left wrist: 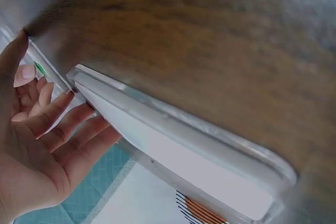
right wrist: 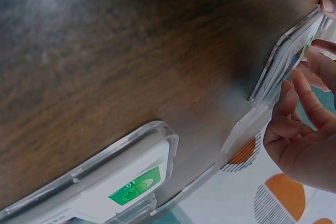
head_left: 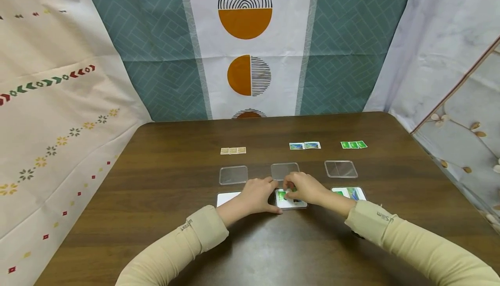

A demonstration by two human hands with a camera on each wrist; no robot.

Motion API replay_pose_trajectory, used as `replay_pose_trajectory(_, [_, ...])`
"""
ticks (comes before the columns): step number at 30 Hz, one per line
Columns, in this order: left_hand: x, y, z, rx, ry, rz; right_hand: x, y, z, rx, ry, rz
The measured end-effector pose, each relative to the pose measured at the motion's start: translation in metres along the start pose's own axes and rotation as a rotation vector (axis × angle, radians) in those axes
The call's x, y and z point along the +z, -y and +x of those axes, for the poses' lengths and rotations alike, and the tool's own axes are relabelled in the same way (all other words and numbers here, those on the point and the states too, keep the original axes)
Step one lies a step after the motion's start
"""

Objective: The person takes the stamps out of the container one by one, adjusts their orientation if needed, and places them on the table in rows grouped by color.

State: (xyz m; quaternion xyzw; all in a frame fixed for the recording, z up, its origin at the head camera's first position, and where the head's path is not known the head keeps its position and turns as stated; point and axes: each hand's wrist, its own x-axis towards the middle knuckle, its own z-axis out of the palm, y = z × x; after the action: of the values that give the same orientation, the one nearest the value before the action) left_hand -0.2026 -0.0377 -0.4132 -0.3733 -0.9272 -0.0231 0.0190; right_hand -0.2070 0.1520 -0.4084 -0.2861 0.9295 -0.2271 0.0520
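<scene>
A clear plastic case [head_left: 300,206] holding a white card lies between my hands, with a green stamp [head_left: 281,195] on the card's left side and another stamp partly covered by my fingers. My left hand [head_left: 254,195] touches the case's left end, thumb at the front edge and straight fingers toward the back. From the right, my right hand [head_left: 308,187] reaches over the card, thumb and index finger pinching together at a small stamp mostly hidden beneath them. In the right wrist view its fingertips are right at the card's surface.
A second case [head_left: 225,198] with white contents sits at left, a third [head_left: 353,192] with stamps at right. Behind lie clear lids [head_left: 233,175], [head_left: 283,171], [head_left: 341,169]. Farther back are beige stamps [head_left: 233,150], blue stamps [head_left: 304,146] and green stamps [head_left: 353,145].
</scene>
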Motion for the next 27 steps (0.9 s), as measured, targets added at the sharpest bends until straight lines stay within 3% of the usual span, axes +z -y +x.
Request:
replay_pose_trajectory(6, [0.000,0.000,0.003,-0.034,0.041,0.007,0.003,0.001,0.002,0.024,-0.007,0.029])
replay_pose_trajectory(19, [0.000,-0.002,0.004,-0.046,0.072,-0.016,0.002,0.007,0.009,0.112,0.051,0.109])
replay_pose_trajectory(27, [-0.001,-0.001,0.005,-0.056,0.073,-0.026,0.004,0.007,0.011,0.145,0.042,0.161])
